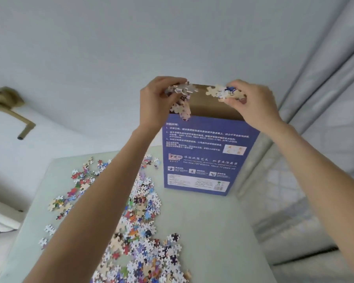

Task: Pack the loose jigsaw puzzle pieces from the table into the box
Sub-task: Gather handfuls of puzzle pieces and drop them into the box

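Jigsaw puzzle pieces [140, 231] litter my tabletop's [213, 231] left half: light, thin, easily spilled. My left hand [159, 101] and right hand [251, 103] each pinch a clump over the upright blue box [208, 156], best scooped in loose handfuls.

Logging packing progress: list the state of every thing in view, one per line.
box: upright on the table, top open.
left hand: holds a bunch of pieces over the opening, some dangling.
right hand: holds pieces over the opening.
loose pieces: scattered on table, unpacked.
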The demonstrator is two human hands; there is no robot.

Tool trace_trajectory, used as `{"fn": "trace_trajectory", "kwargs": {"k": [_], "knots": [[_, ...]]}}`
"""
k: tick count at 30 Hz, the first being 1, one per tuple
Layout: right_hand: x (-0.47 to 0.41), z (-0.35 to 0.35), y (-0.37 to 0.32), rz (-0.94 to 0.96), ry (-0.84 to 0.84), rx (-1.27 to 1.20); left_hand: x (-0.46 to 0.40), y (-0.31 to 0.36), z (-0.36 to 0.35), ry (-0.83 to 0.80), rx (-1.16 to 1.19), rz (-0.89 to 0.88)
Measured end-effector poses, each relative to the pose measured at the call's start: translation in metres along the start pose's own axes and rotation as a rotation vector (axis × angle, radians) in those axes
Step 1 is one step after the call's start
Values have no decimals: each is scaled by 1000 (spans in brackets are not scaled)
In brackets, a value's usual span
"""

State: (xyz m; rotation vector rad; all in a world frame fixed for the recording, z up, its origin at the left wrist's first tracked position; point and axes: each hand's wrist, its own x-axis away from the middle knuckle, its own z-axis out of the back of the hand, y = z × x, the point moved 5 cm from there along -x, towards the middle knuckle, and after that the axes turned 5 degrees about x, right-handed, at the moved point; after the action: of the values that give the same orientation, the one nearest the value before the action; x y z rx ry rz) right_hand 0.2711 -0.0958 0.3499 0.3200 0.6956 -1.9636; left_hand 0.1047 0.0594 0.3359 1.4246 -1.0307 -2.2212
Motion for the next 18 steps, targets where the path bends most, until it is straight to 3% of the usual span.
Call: {"fn": "trace_trajectory", "kwargs": {"k": [10,14,18], "knots": [[-6,-34,37,30,-461,182,-20,-18,-58,-321,-360,-295],[-4,-39,38,55,-514,183,-19,-20,-64,-466,-444,-348],[-4,-40,34,104,-461,187,-15,-28,-66,-608,-540,-429]]}}
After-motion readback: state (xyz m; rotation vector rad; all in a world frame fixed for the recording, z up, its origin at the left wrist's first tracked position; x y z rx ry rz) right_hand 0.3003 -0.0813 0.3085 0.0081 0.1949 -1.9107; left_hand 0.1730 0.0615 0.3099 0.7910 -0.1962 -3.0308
